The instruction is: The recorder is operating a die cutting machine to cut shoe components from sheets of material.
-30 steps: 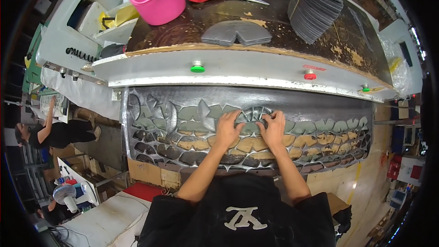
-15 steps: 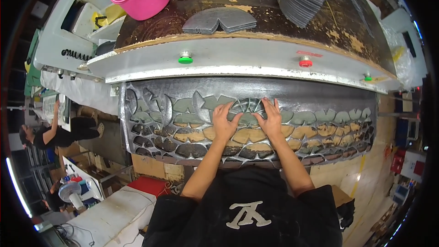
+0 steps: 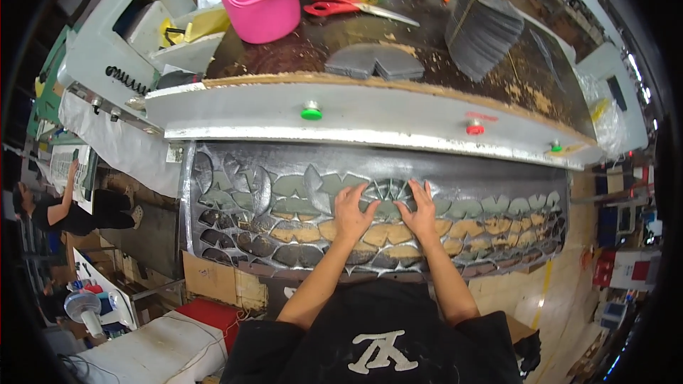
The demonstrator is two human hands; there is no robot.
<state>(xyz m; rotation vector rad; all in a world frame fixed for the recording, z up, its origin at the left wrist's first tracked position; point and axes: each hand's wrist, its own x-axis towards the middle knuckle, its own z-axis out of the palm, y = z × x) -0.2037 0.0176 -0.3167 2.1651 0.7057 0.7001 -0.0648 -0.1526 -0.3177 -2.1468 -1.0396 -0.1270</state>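
Note:
A dark half-round metal cutting die [image 3: 388, 189] with thin inner struts lies on a shiny dark grey sheet [image 3: 484, 167]. My left hand [image 3: 353, 212] grips its left end, thumb at the near edge and fingers curled round the far side. On its right end my right hand [image 3: 420, 213] holds it the same way, thumb near and fingers on the far rim. Rows of cut-out openings cover the near part of the sheet, showing a green-grey and tan worn surface below. Several curled offcuts [image 3: 260, 188] stick up to the left of my left hand.
Beyond a pale machine beam [image 3: 398, 117] with green and red buttons is a worn bench. It bears a pink bucket [image 3: 265, 11], red-handled scissors [image 3: 338, 7], a small stack of notched grey pieces [image 3: 356, 62] and a tied grey bundle [image 3: 484, 32]. Another person [image 3: 64, 210] works far left.
The view has tilted, so the bench and sheet appear lower in it and more of the bench's far side shows. Both hands stay on the cutting die, with no clear shift on the sheet.

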